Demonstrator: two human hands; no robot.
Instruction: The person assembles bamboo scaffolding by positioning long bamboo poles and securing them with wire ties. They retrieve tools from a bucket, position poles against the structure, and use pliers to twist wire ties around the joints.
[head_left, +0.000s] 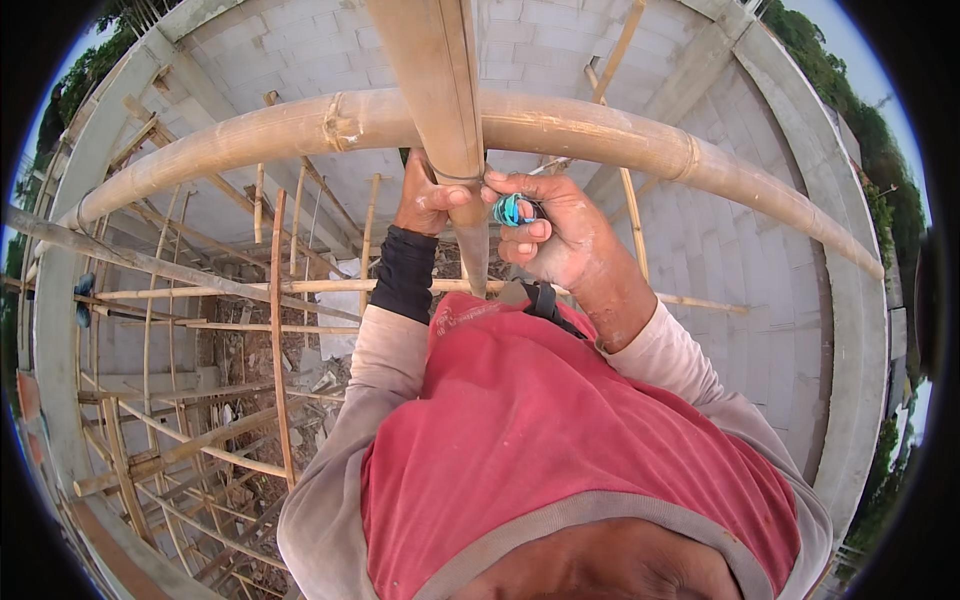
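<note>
Gripping upright bamboo pole [440,90] with my left hand [428,200]; right hand [560,232] (just beside) pinches teal tie [513,210]; horizontal bamboo [600,135] crosses above.

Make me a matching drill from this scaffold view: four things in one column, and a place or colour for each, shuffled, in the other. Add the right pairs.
Things:
1. left hand
2. right hand
3. upright bamboo pole
4. horizontal bamboo pole

Places or colours:
A. curves across the picture from side to side, behind the upright pole
B. pinches a small teal thing
C. grips the pole above a black sleeve cuff
D. comes down from the top edge between the two hands

Pairs: 1-C, 2-B, 3-D, 4-A
</note>
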